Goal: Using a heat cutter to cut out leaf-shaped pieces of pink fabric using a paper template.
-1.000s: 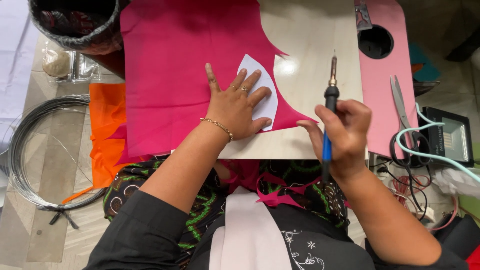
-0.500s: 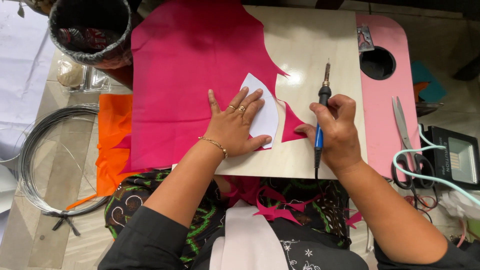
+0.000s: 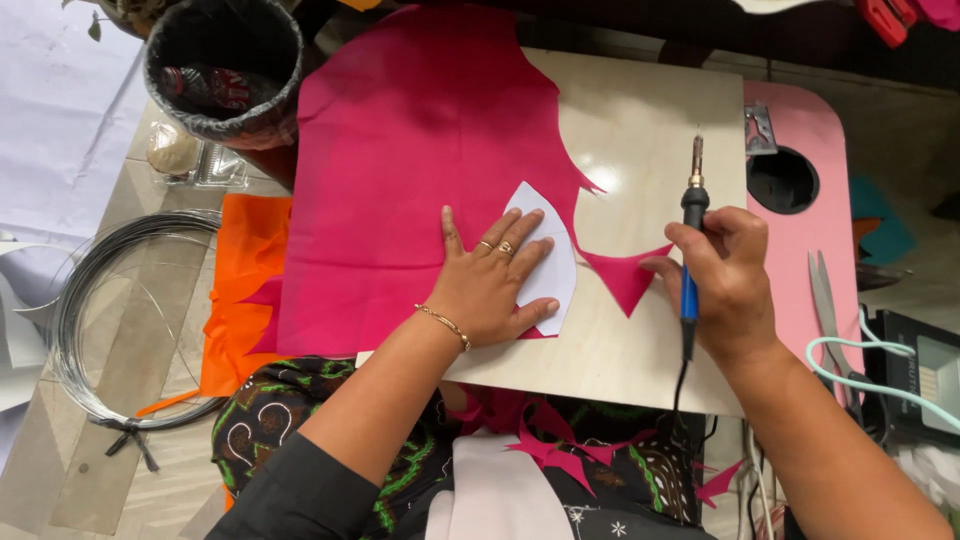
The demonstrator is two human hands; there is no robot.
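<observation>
Head view: left hand (image 3: 487, 290) flattens template (image 3: 548, 262), right hand (image 3: 722, 285) grips iron (image 3: 690, 240).

Two bare forearms reach forward from the bottom of the view, seen from above. The left hand (image 3: 492, 288) lies flat, palm down, fingers (image 3: 521, 238) spread wide and pointing away from the body, thumb out to the left. Rings sit on two fingers and a thin gold bracelet circles the wrist. A dark sleeve covers the upper arm. The right hand (image 3: 725, 285) is curled into a closed fist, knuckles up, thumb tucked toward the left.
</observation>
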